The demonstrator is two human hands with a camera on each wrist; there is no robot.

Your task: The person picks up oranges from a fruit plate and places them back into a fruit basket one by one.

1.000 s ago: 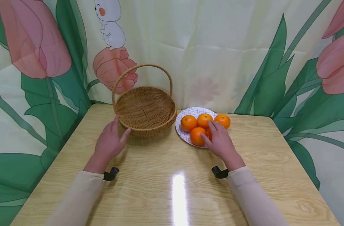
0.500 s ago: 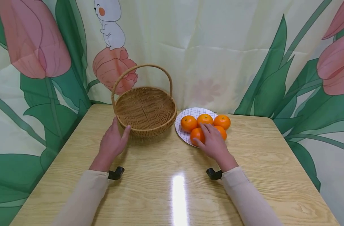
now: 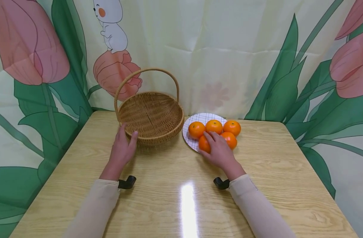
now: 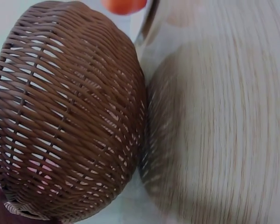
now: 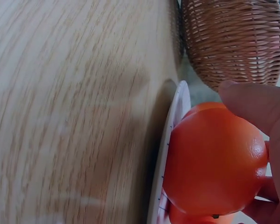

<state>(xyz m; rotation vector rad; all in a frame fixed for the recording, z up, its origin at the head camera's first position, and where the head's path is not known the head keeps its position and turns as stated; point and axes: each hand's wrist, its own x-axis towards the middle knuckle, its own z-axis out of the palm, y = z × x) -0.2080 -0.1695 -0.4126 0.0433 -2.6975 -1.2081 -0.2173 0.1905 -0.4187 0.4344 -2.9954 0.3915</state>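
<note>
A brown wicker basket [image 3: 151, 114] with a tall arched handle stands on the table at the back left. At its near left rim is my left hand [image 3: 121, 152], the thumb and fingers fairly straight and touching or very close to the wicker. A white plate with a grid pattern [image 3: 188, 140] holds several mandarins [image 3: 197, 130] right of the basket. My right hand [image 3: 220, 152] grips the front mandarin [image 5: 214, 161], with the thumb on one side and fingers on the other. That mandarin still sits at the plate's near edge, partly covered by the hand in the head view.
The light wooden table [image 3: 169, 205] reaches toward me. A curtain [image 3: 229, 59] with tulips and a white cartoon animal hangs right behind the basket and plate. Other mandarins [image 3: 232, 127] crowd against the gripped one; the basket is close to the plate's left side.
My right hand has moved left and closed round the front mandarin. My left hand has shifted slightly right along the basket's near rim. The view has turned slightly.
</note>
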